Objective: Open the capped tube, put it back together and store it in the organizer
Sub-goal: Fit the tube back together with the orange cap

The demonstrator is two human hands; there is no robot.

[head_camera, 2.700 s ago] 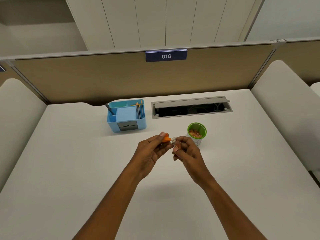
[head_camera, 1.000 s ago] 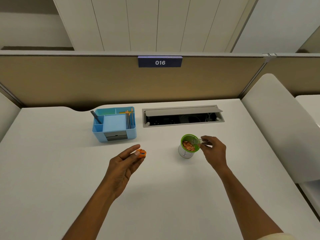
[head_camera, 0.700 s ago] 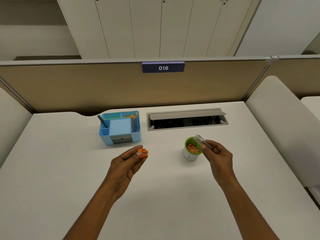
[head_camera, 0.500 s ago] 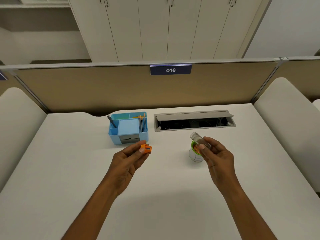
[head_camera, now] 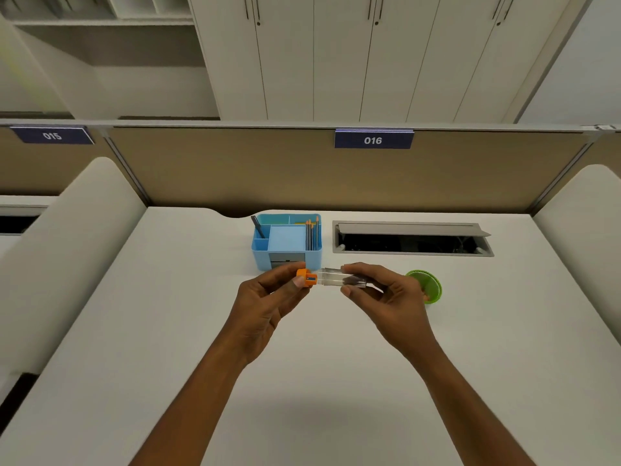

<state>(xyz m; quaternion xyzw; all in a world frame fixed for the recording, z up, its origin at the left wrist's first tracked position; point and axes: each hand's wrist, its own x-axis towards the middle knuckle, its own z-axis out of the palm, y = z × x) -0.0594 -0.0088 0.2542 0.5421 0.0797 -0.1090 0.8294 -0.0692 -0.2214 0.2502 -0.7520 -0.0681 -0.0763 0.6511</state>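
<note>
My left hand (head_camera: 268, 297) pinches a small orange cap (head_camera: 306, 277) between thumb and fingers. My right hand (head_camera: 386, 297) holds a clear plastic tube (head_camera: 332, 277) lying level, its open end pointing left at the cap. The cap and the tube mouth are almost touching; I cannot tell whether they are joined. Both hands hover above the white desk (head_camera: 319, 381), just in front of the blue organizer (head_camera: 287, 242), which has several compartments with pencils and a pen inside.
A green-rimmed cup (head_camera: 426, 285) stands on the desk right behind my right hand. A grey cable hatch (head_camera: 411, 238) lies open at the back right. Tan partition panels close off the back, and padded white dividers flank both sides.
My right hand lifted the tube from over the green cup and swung it left to level. My left hand moved the orange cap right until it met the tube mouth.
</note>
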